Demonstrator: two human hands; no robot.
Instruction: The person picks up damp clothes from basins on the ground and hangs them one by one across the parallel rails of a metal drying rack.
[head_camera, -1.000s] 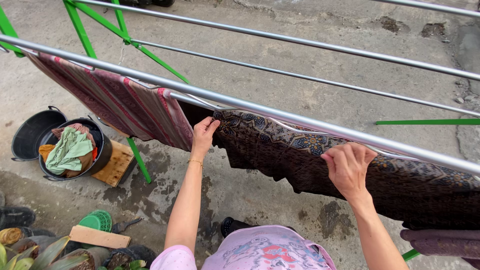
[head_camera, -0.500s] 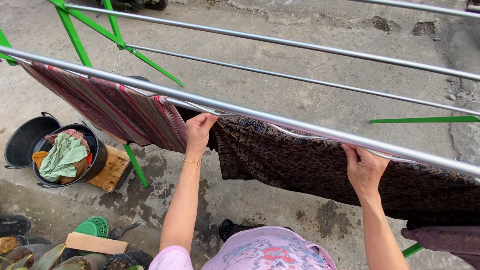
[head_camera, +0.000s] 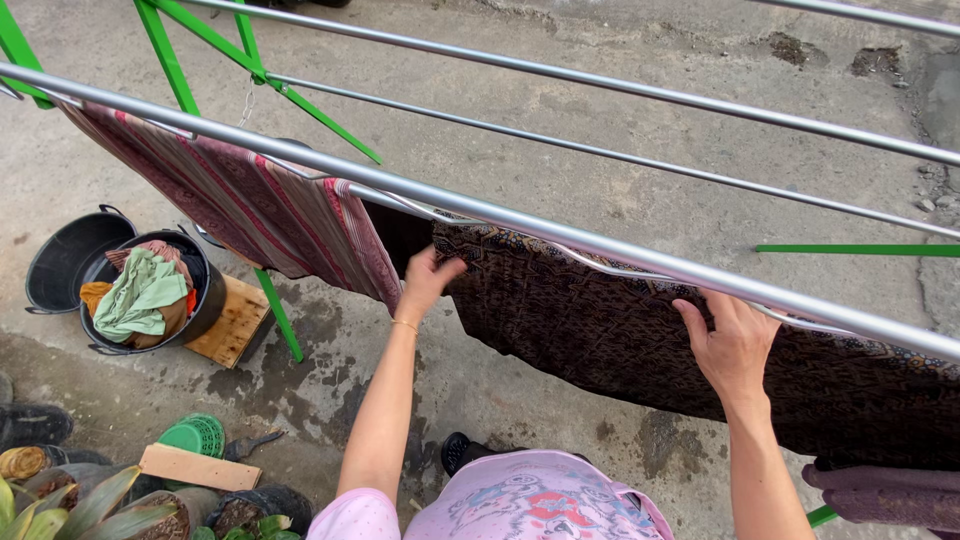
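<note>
A dark brown patterned cloth (head_camera: 600, 330) hangs over a lower metal rail of the drying rack (head_camera: 560, 232). My left hand (head_camera: 428, 280) grips the cloth's left edge, just below the rail. My right hand (head_camera: 735, 345) presses flat on the cloth's front face further right, fingers spread up toward the rail. A maroon striped cloth (head_camera: 240, 200) hangs on the same rack to the left, its edge touching the brown cloth near my left hand.
A black bucket (head_camera: 205, 300) with a green cloth and other laundry sits on a wooden board at left, beside an empty black bucket (head_camera: 62, 262). Green rack legs (head_camera: 278, 315) stand on wet concrete. Plants, a green basket (head_camera: 195, 438) and a plank lie bottom left.
My left hand has dropped from the rail down the cloth's left edge. My right hand has shifted slightly and lies flatter on the cloth. The cloth hangs smoother.
</note>
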